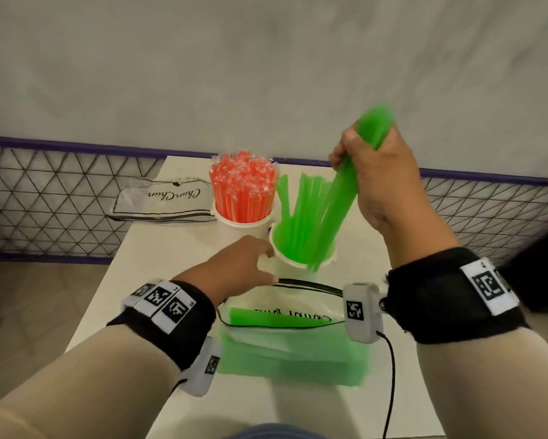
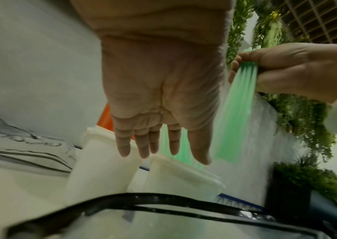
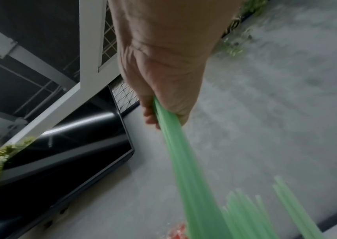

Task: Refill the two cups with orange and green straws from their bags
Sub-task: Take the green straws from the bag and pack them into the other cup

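Taking the green cup [image 1: 301, 258] as the landmark: far to its left an empty-looking bag [image 1: 162, 201] lies flat on the table [image 1: 355, 407]. Just left and behind, touching or nearly so, the orange cup [image 1: 244, 228] stands packed with orange straws [image 1: 242, 188]. The left hand [image 1: 234, 267] reaches toward the green cup's left side, fingers straight, holding nothing; whether it touches the wall I cannot tell. Above and right, the right hand's [image 1: 380, 182] grip is closed around a bundle of green straws [image 1: 339, 201], tips at the near rim. Some could catch the rim, spill outside, or tip the light cup. The green bag [image 1: 282, 315] lies in front.
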Available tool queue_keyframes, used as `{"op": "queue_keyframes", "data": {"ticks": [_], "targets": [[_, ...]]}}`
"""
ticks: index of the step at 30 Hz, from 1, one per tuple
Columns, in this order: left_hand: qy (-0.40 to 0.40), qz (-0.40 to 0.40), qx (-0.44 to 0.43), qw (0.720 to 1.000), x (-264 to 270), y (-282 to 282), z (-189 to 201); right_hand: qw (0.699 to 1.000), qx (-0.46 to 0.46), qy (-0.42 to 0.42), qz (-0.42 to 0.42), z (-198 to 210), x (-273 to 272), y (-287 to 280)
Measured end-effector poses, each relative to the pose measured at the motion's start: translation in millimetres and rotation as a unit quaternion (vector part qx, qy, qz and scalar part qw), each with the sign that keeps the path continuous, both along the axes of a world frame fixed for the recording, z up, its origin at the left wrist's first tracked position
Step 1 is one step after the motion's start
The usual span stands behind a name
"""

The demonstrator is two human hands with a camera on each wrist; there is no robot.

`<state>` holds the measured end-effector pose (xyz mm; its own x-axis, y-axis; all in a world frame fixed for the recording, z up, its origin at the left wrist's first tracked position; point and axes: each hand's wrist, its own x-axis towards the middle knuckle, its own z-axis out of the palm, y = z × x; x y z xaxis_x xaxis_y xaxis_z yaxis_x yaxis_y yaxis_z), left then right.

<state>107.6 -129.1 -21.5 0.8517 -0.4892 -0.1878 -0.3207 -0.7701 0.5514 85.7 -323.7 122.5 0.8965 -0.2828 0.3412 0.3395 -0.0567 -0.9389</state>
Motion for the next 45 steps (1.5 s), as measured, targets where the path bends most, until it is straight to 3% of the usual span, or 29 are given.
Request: {"op": "queue_keyframes", "data": {"ticks": [4, 10, 14, 17, 22, 27, 30, 35, 37, 39, 41, 43, 45], "targets": [[-0.015, 0.017, -0.003, 1.000, 3, -35, -6, 0.993, 0.017, -0.048, -0.111, -14, 15, -4], [-0.032, 0.054, 0.036, 0.997, 4, -53, -23, 0.982, -0.070, 0.033, -0.175, -78, 34, -8], [-0.053, 0.071, 0.019, 0.996, -1, -55, -28, 0.930, -0.253, 0.129, -0.233, -118, 49, -25], [-0.047, 0.077, 0.002, 0.996, -5, -57, -29, 0.900, -0.291, 0.240, -0.217, -133, 53, -29], [-0.047, 0.076, -0.004, 0.996, -6, -56, -28, 0.890, -0.286, 0.335, -0.116, -151, 62, -31], [-0.029, 0.067, -0.006, 0.997, -7, -53, -23, 0.912, -0.210, 0.339, -0.095, -158, 54, -37], [-0.030, 0.050, -0.005, 0.998, -10, -47, -18, 0.914, -0.192, 0.331, -0.133, -152, 45, -34], [-0.083, 0.097, -0.145, 0.981, -11, -26, -14, 0.913, -0.270, 0.167, -0.255, -111, 19, -11], [-0.068, 0.107, -0.170, 0.977, -8, -17, -15, 0.924, -0.300, 0.107, -0.214, -98, 6, 9], [-0.005, 0.066, -0.121, 0.990, -8, -8, -13, 0.935, -0.321, 0.107, -0.109, -93, -5, 30], [0.056, 0.025, -0.066, 0.996, -11, -1, -11, 0.900, -0.399, 0.172, 0.024, -98, -12, 49], [0.072, -0.018, 0.005, 0.997, -15, 7, -13, 0.827, -0.490, 0.241, 0.133, -111, -18, 64], [0.094, -0.048, 0.088, 0.991, -19, 14, -17, 0.760, -0.560, 0.274, 0.183, -127, -22, 75]]}}
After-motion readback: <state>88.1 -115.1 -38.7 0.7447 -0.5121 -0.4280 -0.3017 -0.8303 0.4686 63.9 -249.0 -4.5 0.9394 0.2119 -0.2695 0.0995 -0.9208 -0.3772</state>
